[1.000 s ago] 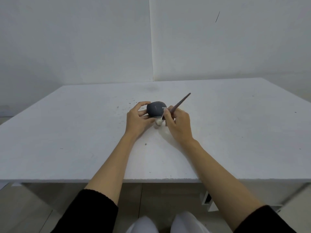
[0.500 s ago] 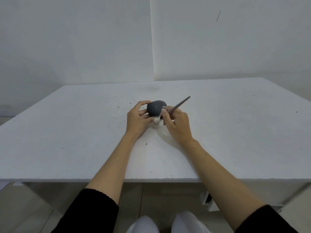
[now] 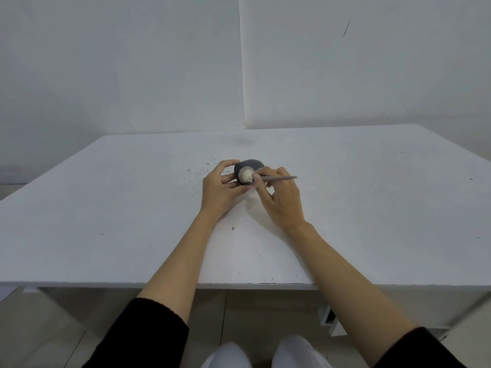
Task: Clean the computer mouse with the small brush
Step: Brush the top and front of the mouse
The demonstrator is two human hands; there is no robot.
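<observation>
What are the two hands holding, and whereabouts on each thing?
The left hand grips the dark mouse by its left side. The right hand pinches the small brush low on its handle, near the bristles.

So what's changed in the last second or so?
The brush swung down: its handle, which pointed up and away, now lies nearly level, pointing right, and its pale bristles now sit on the mouse. The right hand still grips the brush; the left hand still steadies the mouse.

Both bare forearms reach far over the table. The left hand [image 3: 221, 188] curls its fingers in a cupped grip. The right hand [image 3: 281, 197] pinches thumb and forefinger together, knuckles up.
</observation>
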